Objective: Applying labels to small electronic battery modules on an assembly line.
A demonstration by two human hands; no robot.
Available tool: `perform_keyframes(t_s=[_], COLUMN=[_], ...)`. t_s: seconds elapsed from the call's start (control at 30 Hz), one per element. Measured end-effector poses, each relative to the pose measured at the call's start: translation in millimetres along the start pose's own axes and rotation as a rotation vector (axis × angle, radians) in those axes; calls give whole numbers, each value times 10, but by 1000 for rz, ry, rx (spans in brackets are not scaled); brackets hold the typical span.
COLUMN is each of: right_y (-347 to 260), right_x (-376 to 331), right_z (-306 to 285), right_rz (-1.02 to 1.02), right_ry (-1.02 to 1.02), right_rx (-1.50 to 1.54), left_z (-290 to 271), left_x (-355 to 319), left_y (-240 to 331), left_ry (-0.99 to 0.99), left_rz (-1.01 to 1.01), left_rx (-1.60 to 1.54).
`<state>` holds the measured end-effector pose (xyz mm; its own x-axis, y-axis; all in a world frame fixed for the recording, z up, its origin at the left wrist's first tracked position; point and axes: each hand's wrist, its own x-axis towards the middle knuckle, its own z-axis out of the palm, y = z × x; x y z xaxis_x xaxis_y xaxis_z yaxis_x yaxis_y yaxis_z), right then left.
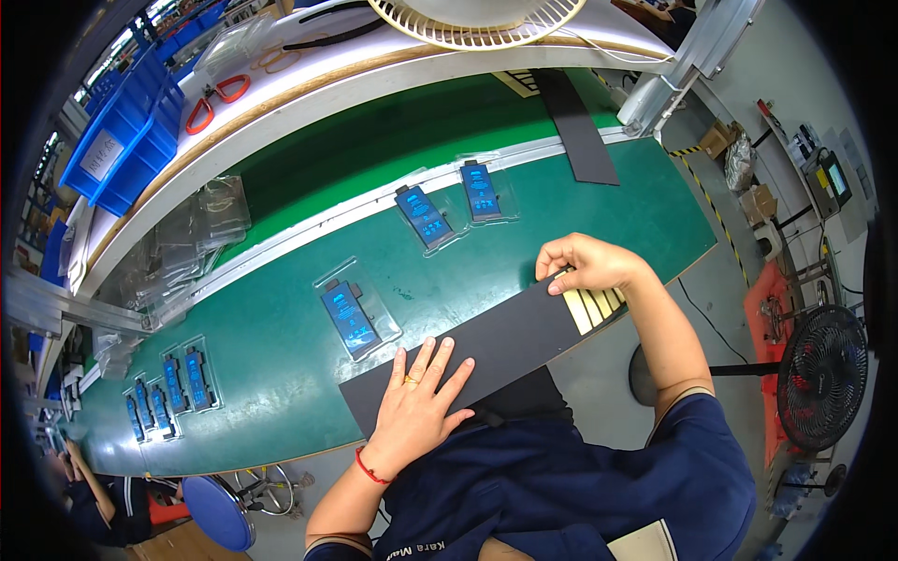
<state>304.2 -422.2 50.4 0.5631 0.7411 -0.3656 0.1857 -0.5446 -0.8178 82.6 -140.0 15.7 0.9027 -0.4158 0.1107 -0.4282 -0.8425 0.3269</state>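
Green table (271, 374) carries a black board (510, 341) along its near edge. The left hand (413, 413) lies flat on the board, fingers apart; the right hand (597, 263) bends over its right end, whether clamped I cannot tell. Just beyond, a clear tray (382, 314) holds a battery (349, 316). Yellow strips (586, 314) show beside the right fingers.

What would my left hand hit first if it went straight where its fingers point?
Probably one of the two clear trays across the green table, beyond the black board your left hand lies on. Your little finger might brush the corner of the nearer tray first; the wide lens leaves this uncertain.
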Motion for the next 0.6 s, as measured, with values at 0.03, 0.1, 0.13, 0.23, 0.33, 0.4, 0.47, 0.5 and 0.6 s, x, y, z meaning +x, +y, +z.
perform_keyframes(t_s=[0.03, 0.1, 0.13, 0.23, 0.33, 0.4, 0.47, 0.5, 0.6], right_y=[0, 29, 56, 107, 101, 102, 59, 18, -256], right_x=[10, 40, 70, 126, 215, 250, 259, 246, 132], right_z=[-3, -22, 9, 142, 311, 319, 226, 132, -50], right_rz=[-27, -62, -63, -267, -425, -456, -554, -586, -475], right_ry=[-32, -61, -63, -101, -46, -58, -78, -137, -220], right_rx=[217, 515, 516, 875, 938, 918, 716, 598, 374], left_z=[-13, -24, -25, -7, -4, 3, 16, 19, 5], left_x=[-17, -45, -62, -58, -52, -51, -35, -29, -46], left_y=[2, 3, 2, -1, 20, 22, 23, 21, 20], left_ry=[-3, 21, 20, 29, 43, 40, 46, 53, 32], left_rz=[-3, -33, -35, -45, -77, -82, -75, -71, -82], left_rx=[2, -19, -17, -25, -30, -34, -39, -45, -23])
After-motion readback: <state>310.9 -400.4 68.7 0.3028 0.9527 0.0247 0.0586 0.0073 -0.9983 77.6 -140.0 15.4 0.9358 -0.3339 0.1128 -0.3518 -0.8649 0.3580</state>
